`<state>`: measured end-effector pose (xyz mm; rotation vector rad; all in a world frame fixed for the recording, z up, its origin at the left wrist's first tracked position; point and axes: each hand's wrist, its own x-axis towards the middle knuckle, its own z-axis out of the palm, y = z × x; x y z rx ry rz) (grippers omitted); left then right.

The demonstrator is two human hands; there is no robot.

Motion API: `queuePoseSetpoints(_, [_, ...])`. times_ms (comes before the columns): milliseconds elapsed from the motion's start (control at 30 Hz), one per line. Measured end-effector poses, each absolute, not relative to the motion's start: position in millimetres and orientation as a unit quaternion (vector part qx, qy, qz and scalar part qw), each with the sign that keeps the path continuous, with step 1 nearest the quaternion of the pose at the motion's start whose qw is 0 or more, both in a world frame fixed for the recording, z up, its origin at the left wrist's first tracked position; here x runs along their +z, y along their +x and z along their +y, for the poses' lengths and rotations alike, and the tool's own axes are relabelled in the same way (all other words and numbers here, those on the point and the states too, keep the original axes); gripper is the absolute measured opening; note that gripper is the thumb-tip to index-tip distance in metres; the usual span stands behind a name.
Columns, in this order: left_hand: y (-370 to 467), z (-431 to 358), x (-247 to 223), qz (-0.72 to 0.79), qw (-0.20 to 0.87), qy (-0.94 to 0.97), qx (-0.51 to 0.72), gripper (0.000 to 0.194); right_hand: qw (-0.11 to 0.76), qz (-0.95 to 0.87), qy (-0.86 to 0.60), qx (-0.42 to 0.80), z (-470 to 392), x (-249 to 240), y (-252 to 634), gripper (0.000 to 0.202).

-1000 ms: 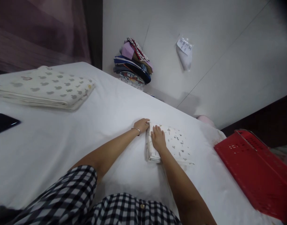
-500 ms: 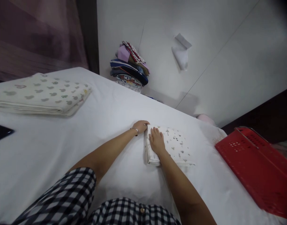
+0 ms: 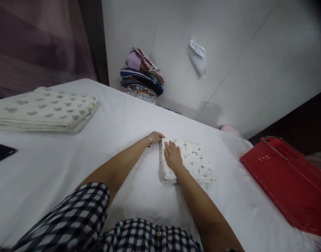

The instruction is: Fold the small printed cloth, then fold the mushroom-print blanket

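Note:
A white folded cloth [image 3: 195, 159] with a small printed pattern lies on the white sheet in front of me, its layered edge toward the left. My left hand [image 3: 155, 137], with a bracelet at the wrist, has its fingers closed at the cloth's far left corner and seems to pinch it. On top of the cloth, near its left edge, my right hand [image 3: 173, 155] rests flat with fingers stretched out. Further left lies a larger folded cloth [image 3: 55, 108] with grey and coloured prints, apart from both hands.
The white-sheeted surface [image 3: 118, 115] ends at a slanting far edge. Beyond it, a stack of folded clothes [image 3: 142, 75] and a clear packet [image 3: 197, 57] are on the pale floor. A red basket [image 3: 286, 185] stands at right. A dark flat device [image 3: 3, 152] lies at left.
The view has shifted slightly. Both hands stay at the left end of the folded cloth, with the right still flat on it; the cloth looks much the same.

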<state>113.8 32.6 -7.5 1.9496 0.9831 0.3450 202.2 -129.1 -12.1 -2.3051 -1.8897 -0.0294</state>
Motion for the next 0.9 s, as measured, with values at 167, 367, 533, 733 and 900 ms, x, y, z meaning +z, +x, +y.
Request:
queuePoseSetpoints(167, [110.3,13.1,-8.0,0.398,0.393,0.805,0.198,0.035,0.084,-0.634,-0.769,-0.012,-128.6,-12.1,201.8,0.045])
queuePoseSetpoints(367, [111.4,-4.8,-20.7,0.376,0.367,0.817,0.237,0.034,0.093,-0.637,-0.765,-0.007,-128.4,-8.1,201.5,0.043])
queuePoseSetpoints(533, [112.9,-2.6,-21.9,0.399,0.379,0.798,0.247,0.031,0.102,-0.634,-0.767,0.013,-128.6,-4.1,201.2,0.042])
queuePoseSetpoints(733, [111.4,-1.9,-12.1,0.431,0.376,0.793,0.211,0.031,0.122,-0.635,-0.756,0.104,-124.7,5.3,212.5,0.043])
queuePoseSetpoints(900, [117.2,-23.7,6.5,0.423,0.246,0.848,0.203,0.037,0.154,-0.606,-0.771,0.124,-151.0,22.9,242.6,0.045])
